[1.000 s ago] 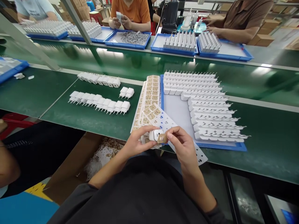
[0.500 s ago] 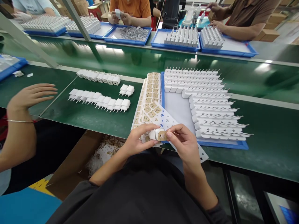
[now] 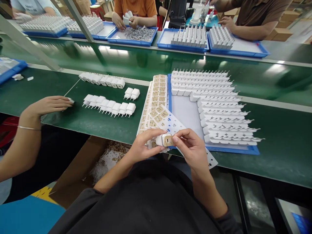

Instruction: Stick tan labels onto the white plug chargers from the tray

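Observation:
My left hand (image 3: 142, 145) is closed around a white plug-in charger (image 3: 159, 140), its end face turned to the right. A tan sticker (image 3: 168, 141) with a small dark slot lies over that face. Thumb and fingers of my right hand (image 3: 191, 146) pinch the sticker's right edge. Beneath my hands a partly used sticker sheet (image 3: 179, 125) slants across a stack of tan sticker sheets (image 3: 159, 92). To the right, a blue-rimmed tray (image 3: 234, 149) holds rows of white chargers (image 3: 216, 113), prongs pointing right and up.
Left on the green table are a front row of chargers (image 3: 110, 106), a back row (image 3: 102, 80) and a pair (image 3: 132, 93). A co-worker's hand (image 3: 52, 105) reaches in from the left. Under the table edge stands a carton (image 3: 73, 172) with scraps. Co-workers sit across the belt.
The tan sticker now sits flatter and squarer on the charger's face. The co-worker's hand at left has moved right and down, a white piece at its fingertips; the front row's left end is shorter.

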Tool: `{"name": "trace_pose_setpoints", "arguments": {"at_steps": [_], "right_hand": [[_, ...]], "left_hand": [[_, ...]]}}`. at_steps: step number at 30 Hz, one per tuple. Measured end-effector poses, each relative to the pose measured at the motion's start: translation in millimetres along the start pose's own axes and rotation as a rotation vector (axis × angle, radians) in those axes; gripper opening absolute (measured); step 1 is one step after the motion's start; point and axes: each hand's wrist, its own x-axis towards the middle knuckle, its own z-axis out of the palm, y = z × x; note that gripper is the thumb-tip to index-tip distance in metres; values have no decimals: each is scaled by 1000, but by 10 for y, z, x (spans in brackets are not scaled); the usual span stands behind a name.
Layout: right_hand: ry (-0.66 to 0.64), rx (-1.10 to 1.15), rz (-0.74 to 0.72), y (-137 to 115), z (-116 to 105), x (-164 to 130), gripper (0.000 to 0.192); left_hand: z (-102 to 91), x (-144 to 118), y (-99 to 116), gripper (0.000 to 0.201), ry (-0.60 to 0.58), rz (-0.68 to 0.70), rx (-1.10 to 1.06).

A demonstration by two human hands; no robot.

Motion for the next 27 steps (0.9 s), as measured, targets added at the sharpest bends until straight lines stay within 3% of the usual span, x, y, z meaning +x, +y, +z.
{"name": "trace_pose_setpoints", "arguments": {"at_steps": [13, 27], "right_hand": [[15, -41, -19, 16, 19, -33, 9], [81, -245, -103, -63, 115, -47, 9]], "left_hand": [[-7, -6, -3, 45, -10, 21, 31], [-12, -32, 3, 47, 26, 109, 89]]}}
